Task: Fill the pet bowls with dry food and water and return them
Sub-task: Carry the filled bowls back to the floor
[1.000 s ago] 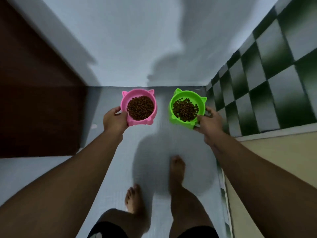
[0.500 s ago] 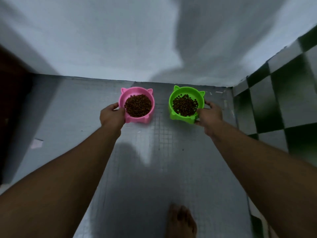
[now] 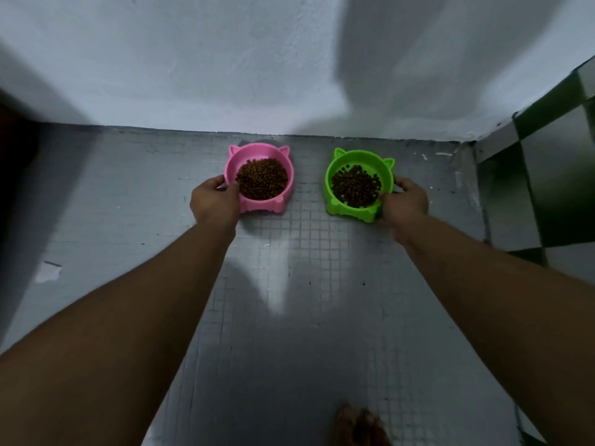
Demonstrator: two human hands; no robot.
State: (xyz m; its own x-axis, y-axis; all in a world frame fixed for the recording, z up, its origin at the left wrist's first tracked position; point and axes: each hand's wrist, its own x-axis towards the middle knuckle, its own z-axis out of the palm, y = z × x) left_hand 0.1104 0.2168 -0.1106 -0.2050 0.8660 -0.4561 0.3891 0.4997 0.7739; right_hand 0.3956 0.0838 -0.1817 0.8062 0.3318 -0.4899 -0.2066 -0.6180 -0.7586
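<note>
The left hand (image 3: 215, 201) has its grip clamped on the pink bowl (image 3: 259, 177) of kibble, the right hand (image 3: 404, 202) on the green bowl (image 3: 359, 185). Beyond both grips rises a white wall (image 3: 225, 59); below them lies grey small-tiled floor (image 3: 306, 317), with checkered tiles (image 3: 547, 175) right of the right grip.

The pink bowl (image 3: 259, 177) is round and has two little pointy ears on its far edge, like a cat. It is full of small brown dry food (image 3: 262, 182). It sits flat on the floor, close to the wall, on the left. The green bowl (image 3: 359, 185) has the same shape, with two ears at the back. It holds dark brown dry food (image 3: 355, 186) too, a bit less heaped. It looks flat on the floor, to the right of the pink one, with a gap between them. Both bowls are upright.
</note>
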